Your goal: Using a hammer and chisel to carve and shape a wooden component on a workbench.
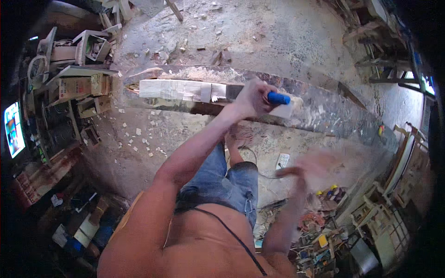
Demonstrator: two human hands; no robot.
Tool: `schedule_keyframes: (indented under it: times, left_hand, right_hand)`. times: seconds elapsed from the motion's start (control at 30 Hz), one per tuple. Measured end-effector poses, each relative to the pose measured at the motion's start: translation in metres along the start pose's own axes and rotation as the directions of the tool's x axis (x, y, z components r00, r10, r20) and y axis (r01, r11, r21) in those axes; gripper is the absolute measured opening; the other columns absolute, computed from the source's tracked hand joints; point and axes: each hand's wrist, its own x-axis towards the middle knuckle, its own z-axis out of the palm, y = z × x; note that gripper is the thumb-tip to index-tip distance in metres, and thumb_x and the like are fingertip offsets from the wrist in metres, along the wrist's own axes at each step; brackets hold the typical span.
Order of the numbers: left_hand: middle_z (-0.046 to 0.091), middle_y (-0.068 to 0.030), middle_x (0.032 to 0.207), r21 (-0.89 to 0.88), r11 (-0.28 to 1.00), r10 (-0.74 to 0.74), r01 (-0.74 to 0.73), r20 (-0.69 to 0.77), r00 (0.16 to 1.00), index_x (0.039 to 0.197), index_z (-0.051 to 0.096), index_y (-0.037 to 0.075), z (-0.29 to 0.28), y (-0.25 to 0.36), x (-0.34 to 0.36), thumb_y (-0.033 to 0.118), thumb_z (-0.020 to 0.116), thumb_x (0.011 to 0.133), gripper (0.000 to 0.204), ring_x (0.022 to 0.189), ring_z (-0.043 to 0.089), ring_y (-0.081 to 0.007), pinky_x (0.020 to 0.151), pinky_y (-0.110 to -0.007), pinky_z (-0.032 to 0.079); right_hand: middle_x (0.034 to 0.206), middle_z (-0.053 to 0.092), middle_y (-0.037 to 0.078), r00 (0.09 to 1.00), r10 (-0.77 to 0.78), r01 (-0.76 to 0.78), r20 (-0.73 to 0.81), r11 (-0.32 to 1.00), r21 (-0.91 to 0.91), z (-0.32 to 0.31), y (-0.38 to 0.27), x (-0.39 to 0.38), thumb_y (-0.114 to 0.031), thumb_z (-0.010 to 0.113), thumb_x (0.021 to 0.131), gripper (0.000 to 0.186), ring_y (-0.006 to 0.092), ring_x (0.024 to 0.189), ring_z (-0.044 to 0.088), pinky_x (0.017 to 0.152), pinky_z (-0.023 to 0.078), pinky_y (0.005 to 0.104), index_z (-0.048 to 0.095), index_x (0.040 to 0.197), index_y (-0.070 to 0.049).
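Observation:
My left hand (pixel 254 101) is closed around a blue cylindrical handle (pixel 279 98); whatever the handle belongs to is hidden by the hand. It rests over the right part of a pale squared length of wood (pixel 174 90), which lies along a long dark plank bench (pixel 320 104). A notch or joint shows in the wood just left of the hand. My right hand (pixel 320 162) is off to the right, apart from the wood and smeared by motion. Its fingers cannot be made out, nor whether anything is in them.
Wood chips (pixel 139 132) litter the floor around the bench. A white power strip (pixel 282 161) with a dark cord lies near my feet. Cardboard boxes (pixel 74 88) and shelving stand at left, beside a lit screen (pixel 14 129). Jumbled tools (pixel 320 241) lie at lower right.

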Motion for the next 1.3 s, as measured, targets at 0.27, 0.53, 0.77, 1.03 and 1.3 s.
schedule_keyframes:
  times: [0.27, 0.53, 0.77, 1.03, 1.3]
  left_hand:
    - [0.066, -0.0181, 0.070, 0.059, 0.991, -0.122, 0.121, 0.015, 0.992, 0.084, 0.073, 0.007, -0.008, 0.010, -0.004, 0.020, 0.083, 0.076, 0.018, 0.063, 0.063, -0.0382, 0.061, -0.037, 0.052]
    - [0.067, -0.0190, 0.073, 0.043, 0.998, -0.055, 0.053, 0.059, 0.997, 0.087, 0.074, 0.007, 0.008, -0.010, 0.005, 0.017, 0.082, 0.076, 0.016, 0.062, 0.063, -0.0307, 0.061, -0.038, 0.051]
    - [0.065, -0.0187, 0.069, 0.057, 0.998, -0.006, 0.006, 0.009, 1.000, 0.087, 0.075, 0.007, 0.004, -0.011, -0.001, 0.015, 0.081, 0.076, 0.015, 0.056, 0.058, -0.0256, 0.061, -0.038, 0.051]
    - [0.062, -0.0211, 0.070, 0.009, 0.999, -0.054, 0.054, 0.071, 0.996, 0.084, 0.073, 0.004, -0.008, 0.017, 0.005, 0.018, 0.081, 0.079, 0.017, 0.056, 0.058, -0.0272, 0.059, -0.038, 0.049]
    - [0.066, -0.0198, 0.073, -0.007, 1.000, -0.020, 0.021, 0.065, 0.998, 0.083, 0.073, 0.008, -0.005, -0.013, -0.004, 0.021, 0.081, 0.078, 0.016, 0.063, 0.062, -0.0368, 0.062, -0.040, 0.051]
  right_hand:
    - [0.058, 0.057, 0.003, 0.585, 0.768, -0.808, 0.261, 0.581, 0.100, -0.014, 0.007, 0.016, -0.039, 0.067, 0.101, 0.039, 0.0152, 0.053, 0.056, 0.048, 0.044, 0.0338, 0.069, 0.087, -0.003]
    - [0.081, 0.066, 0.005, 0.886, 0.462, -0.456, 0.051, 0.843, 0.285, 0.013, 0.000, -0.018, -0.023, 0.067, 0.099, 0.021, 0.0213, 0.064, 0.061, 0.060, 0.054, 0.0354, 0.062, 0.108, -0.005]
    - [0.086, 0.073, 0.008, 0.955, 0.279, -0.273, 0.101, 0.959, -0.072, -0.002, 0.052, -0.013, -0.021, 0.071, 0.097, 0.029, 0.0238, 0.074, 0.069, 0.071, 0.057, 0.0413, 0.068, 0.119, -0.003]
    - [0.110, 0.069, 0.011, 0.928, 0.355, -0.362, 0.113, 0.789, 0.497, -0.023, 0.017, 0.003, -0.034, 0.050, 0.106, 0.035, 0.0217, 0.098, 0.068, 0.080, 0.059, 0.0436, 0.063, 0.117, -0.003]
    - [0.092, 0.066, 0.005, 0.798, 0.489, -0.601, 0.352, 0.611, 0.516, -0.019, 0.069, 0.018, -0.026, 0.073, 0.095, 0.047, 0.0145, 0.069, 0.063, 0.062, 0.054, 0.0332, 0.058, 0.133, -0.005]
